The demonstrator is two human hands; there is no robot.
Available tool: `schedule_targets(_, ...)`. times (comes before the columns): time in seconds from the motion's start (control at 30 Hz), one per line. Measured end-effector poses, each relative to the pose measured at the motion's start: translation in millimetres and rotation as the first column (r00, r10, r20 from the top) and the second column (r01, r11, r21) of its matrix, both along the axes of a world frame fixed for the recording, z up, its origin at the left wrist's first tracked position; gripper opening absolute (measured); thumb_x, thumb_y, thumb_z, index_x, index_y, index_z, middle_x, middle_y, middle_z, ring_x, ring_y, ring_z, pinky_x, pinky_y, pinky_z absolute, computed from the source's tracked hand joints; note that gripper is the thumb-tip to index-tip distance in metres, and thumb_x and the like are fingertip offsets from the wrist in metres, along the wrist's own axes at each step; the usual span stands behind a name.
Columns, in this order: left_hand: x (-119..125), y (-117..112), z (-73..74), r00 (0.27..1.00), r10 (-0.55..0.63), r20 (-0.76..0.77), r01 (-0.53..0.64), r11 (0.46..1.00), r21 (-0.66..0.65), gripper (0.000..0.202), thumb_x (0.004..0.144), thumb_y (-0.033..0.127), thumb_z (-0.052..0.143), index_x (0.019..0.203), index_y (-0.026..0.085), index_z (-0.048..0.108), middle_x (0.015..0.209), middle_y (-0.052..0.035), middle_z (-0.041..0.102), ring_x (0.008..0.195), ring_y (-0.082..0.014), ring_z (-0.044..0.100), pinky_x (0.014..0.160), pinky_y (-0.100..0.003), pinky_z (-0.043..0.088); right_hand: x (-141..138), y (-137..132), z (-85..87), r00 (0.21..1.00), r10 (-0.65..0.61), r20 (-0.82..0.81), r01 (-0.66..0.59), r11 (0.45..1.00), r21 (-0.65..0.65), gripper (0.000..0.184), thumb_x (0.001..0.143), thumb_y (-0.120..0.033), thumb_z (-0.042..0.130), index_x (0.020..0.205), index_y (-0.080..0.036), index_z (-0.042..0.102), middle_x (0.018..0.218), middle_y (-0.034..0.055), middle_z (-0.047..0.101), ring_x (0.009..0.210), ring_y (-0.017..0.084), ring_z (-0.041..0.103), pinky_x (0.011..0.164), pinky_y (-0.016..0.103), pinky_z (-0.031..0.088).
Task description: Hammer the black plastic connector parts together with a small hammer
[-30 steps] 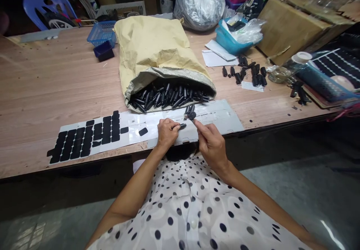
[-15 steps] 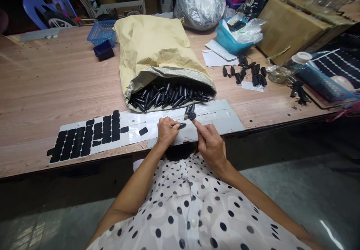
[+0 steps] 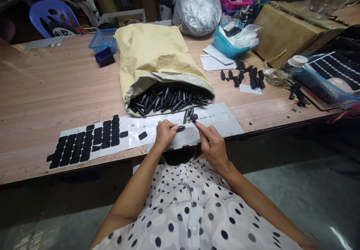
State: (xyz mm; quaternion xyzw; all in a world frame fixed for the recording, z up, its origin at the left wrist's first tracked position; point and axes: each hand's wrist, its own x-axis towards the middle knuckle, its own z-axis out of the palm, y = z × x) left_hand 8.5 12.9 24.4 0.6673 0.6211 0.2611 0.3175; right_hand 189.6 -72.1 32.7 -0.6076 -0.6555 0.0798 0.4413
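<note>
My left hand [image 3: 165, 133] pinches a slim black cylindrical part [image 3: 181, 128], its free end pointing right over the grey board [image 3: 225, 120]. Closed fingers of my right hand [image 3: 213, 142] grip a small black piece with a round, knob-like head [image 3: 194, 117]; the rest of it is hidden by the fingers. Just beyond the hands, a couple of similar black cylinders [image 3: 186, 115] lie on the board. Many more fill the mouth of the yellow paper sack [image 3: 152, 47]. To the left is a sheet of black rounded stickers [image 3: 84, 145], with one sticker [image 3: 143, 135] apart from the others.
Loose black parts [image 3: 254, 79] lie at the right, near a turquoise basket [image 3: 233, 49] and a cardboard box [image 3: 287, 32]. Behind the sack are a blue basket [image 3: 102, 40], a small dark blue tray [image 3: 104, 57] and a stuffed clear plastic bag [image 3: 197, 11]. The table's edge runs before me.
The view has tilted a little. The round-headed piece in my right hand has shifted slightly right, away from the cylinder in my left. Both hands keep their hold.
</note>
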Motion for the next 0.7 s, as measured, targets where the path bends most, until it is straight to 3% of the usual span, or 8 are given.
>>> schedule_targets(0.17, -1.6, -1.8, -0.9, 1.0, -0.015, 0.002, 0.015, 1.0, -0.004, 0.017, 0.081, 0.018, 0.07, 0.073, 0.025, 0.083, 0.08, -0.0037, 0.075, 0.085, -0.0225, 0.066, 0.086, -0.039, 0.054, -1.3, -4.8, 1.6, 1.0, 0.011, 0.013, -0.01, 0.998, -0.057, 0.037, 0.103, -0.024, 0.049, 0.129, -0.026, 0.074, 0.082, 0.0028, 0.064, 0.077, 0.017, 0.065, 0.072, 0.027, 0.056)
schedule_targets(0.3, -2.5, -9.2, -3.5, 0.999, -0.003, 0.036, 0.002, 0.999, 0.032, 0.013, 0.079, 0.02, 0.073, 0.075, 0.027, 0.083, 0.081, -0.0032, 0.075, 0.091, -0.0234, 0.065, 0.087, -0.039, 0.054, -3.8, -4.8, 3.2, 1.0, 0.011, 0.026, -0.01, 1.0, -0.021, 0.039, 0.103, -0.024, 0.048, 0.133, -0.028, 0.072, 0.083, 0.0034, 0.064, 0.077, 0.017, 0.065, 0.073, 0.027, 0.056)
schedule_targets(0.43, -1.1, -17.6, -5.9, 0.997, 0.023, 0.073, -0.028, 0.997, 0.069, 0.011, 0.078, 0.021, 0.077, 0.077, 0.029, 0.083, 0.082, -0.0026, 0.075, 0.094, -0.0235, 0.064, 0.091, -0.04, 0.054, -7.6, -7.1, -6.5, 0.996, 0.049, 0.078, -0.049, 0.999, 0.004, 0.046, 0.102, -0.019, 0.046, 0.14, -0.03, 0.068, 0.085, 0.0041, 0.061, 0.078, 0.016, 0.063, 0.075, 0.025, 0.056)
schedule_targets(0.53, 0.9, -20.2, -6.2, 0.997, 0.042, 0.061, -0.047, 0.997, 0.067, 0.011, 0.078, 0.02, 0.077, 0.075, 0.029, 0.082, 0.081, -0.0023, 0.074, 0.094, -0.0238, 0.064, 0.092, -0.042, 0.054, -9.1, -10.2, -11.4, 0.981, 0.074, 0.177, -0.065, 0.996, -0.054, 0.047, 0.1, -0.017, 0.045, 0.137, -0.031, 0.07, 0.081, 0.003, 0.058, 0.072, 0.015, 0.06, 0.065, 0.022, 0.052)
schedule_targets(0.6, 2.0, -20.8, -5.7, 0.998, 0.049, 0.05, -0.052, 0.997, 0.061, 0.012, 0.078, 0.018, 0.077, 0.075, 0.028, 0.082, 0.081, -0.0023, 0.074, 0.095, -0.0241, 0.063, 0.092, -0.043, 0.053, -8.8, -11.1, -8.0, 0.977, 0.073, 0.202, -0.062, 0.996, -0.061, 0.046, 0.1, -0.017, 0.045, 0.134, -0.03, 0.072, 0.079, 0.0027, 0.057, 0.069, 0.015, 0.058, 0.06, 0.022, 0.049)
schedule_targets(0.7, 3.2, -21.5, -5.0, 0.998, 0.047, 0.049, -0.05, 0.996, 0.071, 0.012, 0.077, 0.018, 0.077, 0.075, 0.029, 0.082, 0.082, -0.0023, 0.074, 0.095, -0.0245, 0.063, 0.094, -0.044, 0.052, -8.0, -11.2, 2.0, 0.986, 0.053, 0.155, -0.054, 0.999, -0.002, 0.044, 0.102, -0.019, 0.044, 0.136, -0.029, 0.071, 0.083, 0.0034, 0.059, 0.072, 0.014, 0.059, 0.066, 0.022, 0.051)
